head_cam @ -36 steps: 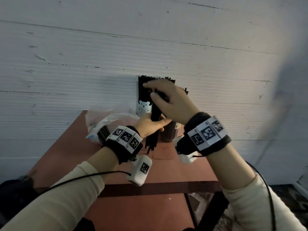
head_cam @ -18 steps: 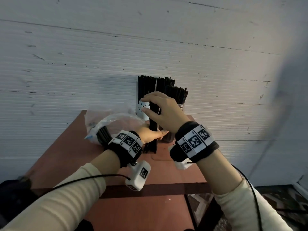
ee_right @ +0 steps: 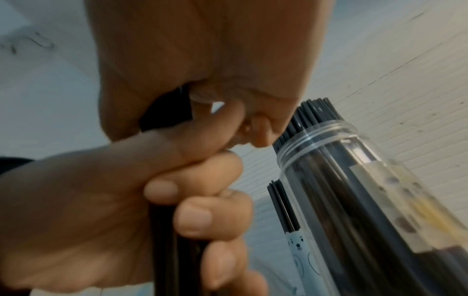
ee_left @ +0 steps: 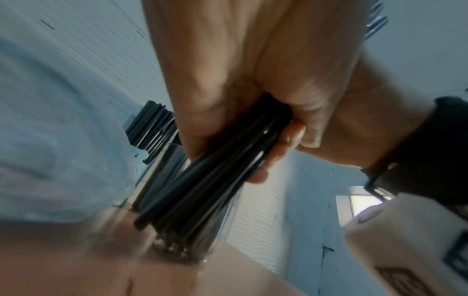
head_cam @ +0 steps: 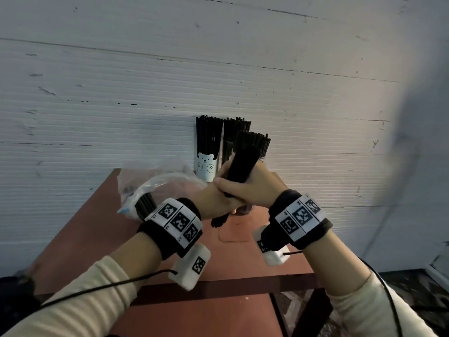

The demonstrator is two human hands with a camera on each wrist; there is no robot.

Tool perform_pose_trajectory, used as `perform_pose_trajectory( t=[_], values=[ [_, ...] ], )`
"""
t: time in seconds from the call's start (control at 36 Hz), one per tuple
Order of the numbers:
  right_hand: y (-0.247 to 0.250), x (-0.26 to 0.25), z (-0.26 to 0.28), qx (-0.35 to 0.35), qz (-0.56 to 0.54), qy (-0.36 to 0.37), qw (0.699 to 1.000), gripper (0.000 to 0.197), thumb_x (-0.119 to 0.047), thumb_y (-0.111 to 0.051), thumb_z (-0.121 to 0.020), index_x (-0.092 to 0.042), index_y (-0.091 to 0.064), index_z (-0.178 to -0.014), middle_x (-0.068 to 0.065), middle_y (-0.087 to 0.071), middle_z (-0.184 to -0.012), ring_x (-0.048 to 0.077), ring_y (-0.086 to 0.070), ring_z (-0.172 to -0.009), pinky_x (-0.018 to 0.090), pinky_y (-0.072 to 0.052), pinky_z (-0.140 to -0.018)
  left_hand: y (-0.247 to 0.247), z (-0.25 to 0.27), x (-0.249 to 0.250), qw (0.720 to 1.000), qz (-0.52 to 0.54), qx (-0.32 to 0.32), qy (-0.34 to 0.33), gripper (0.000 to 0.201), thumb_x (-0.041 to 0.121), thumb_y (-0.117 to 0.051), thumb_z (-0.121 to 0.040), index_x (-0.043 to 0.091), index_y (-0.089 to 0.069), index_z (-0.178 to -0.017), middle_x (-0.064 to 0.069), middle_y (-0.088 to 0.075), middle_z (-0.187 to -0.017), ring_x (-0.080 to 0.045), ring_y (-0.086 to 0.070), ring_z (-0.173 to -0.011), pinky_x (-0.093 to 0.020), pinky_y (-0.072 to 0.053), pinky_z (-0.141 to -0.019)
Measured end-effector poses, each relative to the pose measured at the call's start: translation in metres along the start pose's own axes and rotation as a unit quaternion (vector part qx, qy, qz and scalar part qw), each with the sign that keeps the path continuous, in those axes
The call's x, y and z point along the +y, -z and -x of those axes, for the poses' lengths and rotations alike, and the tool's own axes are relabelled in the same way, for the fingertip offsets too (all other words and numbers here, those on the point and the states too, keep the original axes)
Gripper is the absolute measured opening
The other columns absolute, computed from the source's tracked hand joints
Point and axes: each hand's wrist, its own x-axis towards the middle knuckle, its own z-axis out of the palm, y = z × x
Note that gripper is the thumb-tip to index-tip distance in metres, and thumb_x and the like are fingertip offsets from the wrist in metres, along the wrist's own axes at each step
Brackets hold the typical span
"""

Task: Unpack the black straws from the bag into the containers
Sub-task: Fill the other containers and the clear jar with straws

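Observation:
Both hands hold one thick bundle of black straws (head_cam: 243, 164) above the table, tilted with its top to the right. My left hand (head_cam: 213, 203) grips its lower part, and my right hand (head_cam: 252, 188) wraps round it just above. The left wrist view shows fingers curled round the bundle (ee_left: 222, 164). In the right wrist view the left hand's fingers (ee_right: 195, 220) close round the straws (ee_right: 164, 250). Behind stand a bear-printed cup (head_cam: 205, 167) and a clear jar (ee_right: 354, 180), both full of straws. The plastic bag (head_cam: 155, 183) lies at left with straws (head_cam: 145, 205) inside.
The containers stand at the back edge of a reddish-brown table (head_cam: 97, 227), right against a white ribbed wall (head_cam: 121, 93). Another filled container (head_cam: 257, 142) stands at the right of the group. The table's front edge (head_cam: 218, 288) is just below my wrists.
My right hand has come down from the top of the bundle and now grips round it. The bundle has gone from upright to tilted and sits closer to me.

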Motion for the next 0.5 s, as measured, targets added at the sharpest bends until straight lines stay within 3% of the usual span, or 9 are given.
perform_pose_trajectory(
  t=[0.03,0.08,0.14,0.17,0.25,0.31,0.39,0.5],
  values=[
    [0.001,-0.001,-0.001,0.017,0.001,0.003,1.0,0.005,-0.017,-0.07,-0.083,-0.012,-0.07,-0.082,-0.006,-0.068,-0.077,0.0,-0.063,-0.075,0.009,-0.048,-0.067,-0.002,-0.002,0.002,1.0,0.018,0.018,0.005,0.049,0.015,-0.065,-0.091,0.004,-0.046,-0.135,0.0,-0.058,-0.123,0.002,-0.055,-0.09,0.005,-0.037,-0.06],
    [0.005,-0.001,-0.007,0.044,-0.004,0.004,0.999,0.012,-0.014,-0.067,-0.084,-0.004,-0.066,-0.079,0.007,-0.067,-0.074,0.011,-0.063,-0.069,0.022,-0.052,-0.064,-0.008,-0.006,0.007,0.997,0.05,0.039,-0.044,0.051,0.02,-0.071,-0.085,0.006,-0.051,-0.13,-0.004,-0.063,-0.121,0.0,-0.059,-0.091,-0.003,-0.047,-0.073],
    [0.016,-0.003,-0.016,0.062,-0.017,-0.004,0.998,0.014,-0.014,-0.065,-0.085,-0.002,-0.064,-0.077,0.011,-0.067,-0.074,0.016,-0.064,-0.068,0.029,-0.054,-0.066,-0.011,-0.01,0.015,0.984,0.125,0.085,-0.097,0.062,0.034,-0.076,-0.073,0.01,-0.053,-0.125,-0.003,-0.068,-0.109,-0.009,-0.066,-0.098,-0.03,-0.055,-0.089],
    [0.024,-0.003,-0.022,0.072,-0.028,-0.004,0.997,0.015,-0.015,-0.064,-0.086,-0.003,-0.064,-0.077,0.009,-0.067,-0.072,0.015,-0.063,-0.067,0.027,-0.054,-0.065,-0.011,-0.012,0.02,0.977,0.153,0.099,-0.11,0.069,0.038,-0.08,-0.069,0.012,-0.05,-0.125,-0.001,-0.069,-0.106,-0.011,-0.066,-0.101,-0.036,-0.055,-0.091],
    [0.052,-0.001,-0.038,0.119,-0.049,-0.002,0.992,0.018,-0.014,-0.063,-0.087,-0.005,-0.062,-0.072,-0.005,-0.059,-0.062,0.003,-0.054,-0.057,0.016,-0.045,-0.057,-0.008,-0.022,0.027,0.961,0.166,0.19,-0.11,0.073,0.037,-0.088,-0.065,0.024,-0.039,-0.117,0.002,-0.059,-0.108,-0.003,-0.06,-0.098,-0.026,-0.052,-0.087],
    [0.073,0.002,-0.05,0.16,-0.057,-0.015,0.985,0.019,-0.012,-0.063,-0.087,-0.005,-0.062,-0.07,-0.012,-0.054,-0.055,-0.001,-0.048,-0.05,0.013,-0.038,-0.05,-0.004,-0.035,0.025,0.95,0.152,0.244,-0.121,0.089,0.043,-0.09,-0.057,0.031,-0.03,-0.121,-0.003,-0.047,-0.119,-0.008,-0.051,-0.11,-0.025,-0.045,-0.094],
    [0.098,0.008,-0.063,0.199,-0.076,-0.034,0.976,0.02,-0.013,-0.061,-0.086,-0.01,-0.063,-0.066,0.001,-0.057,-0.062,0.005,-0.044,-0.047,0.017,-0.033,-0.043,0.005,-0.056,0.024,0.961,0.134,0.222,-0.096,0.114,0.057,-0.088,-0.047,0.043,-0.014,-0.134,0.001,-0.03,-0.139,-0.012,-0.035,-0.13,-0.035,-0.035,-0.111],
    [0.114,0.016,-0.075,0.2,-0.104,-0.046,0.973,0.022,-0.014,-0.06,-0.086,-0.012,-0.062,-0.064,0.017,-0.055,-0.073,0.018,-0.038,-0.051,0.023,-0.027,-0.043,0.016,-0.081,0.021,0.982,0.14,0.111,-0.056,0.137,0.045,-0.092,-0.054,0.038,0.006,-0.149,0.003,-0.018,-0.152,-0.012,-0.026,-0.138,-0.037,-0.028,-0.114]
  ],
)
